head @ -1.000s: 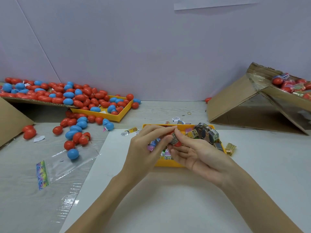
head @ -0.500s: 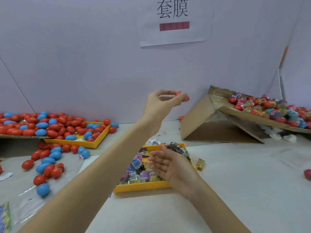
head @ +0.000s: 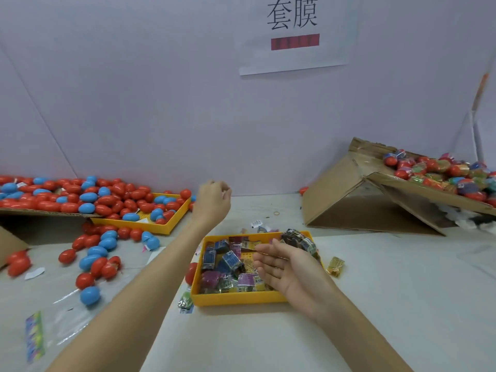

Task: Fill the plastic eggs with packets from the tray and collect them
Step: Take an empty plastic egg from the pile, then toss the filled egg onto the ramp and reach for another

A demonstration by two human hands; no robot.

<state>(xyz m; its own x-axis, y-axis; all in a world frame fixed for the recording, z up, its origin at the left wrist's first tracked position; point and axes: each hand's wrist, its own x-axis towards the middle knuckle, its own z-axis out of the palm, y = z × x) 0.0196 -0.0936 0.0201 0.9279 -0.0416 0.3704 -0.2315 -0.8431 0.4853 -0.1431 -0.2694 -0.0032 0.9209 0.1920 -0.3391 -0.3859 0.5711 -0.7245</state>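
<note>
The red egg pinched in the left hand (head: pixel 213 196) half a second ago is gone from it; the hand has dropped lower, fingers loosely curled, seemingly holding nothing — its fingertips are turned away. The right hand (head: pixel 288 267) hangs palm-up over the tray (head: pixel 236 298), fingers relaxed and slightly spread, hiding the packets (head: pixel 228 261) beneath it. Filled eggs (head: pixel 434 171) lie on the cardboard ramp (head: pixel 349 189) far right — cut off at the edge. Empty eggs (head: pixel 107 200) crowd the far left.
</note>
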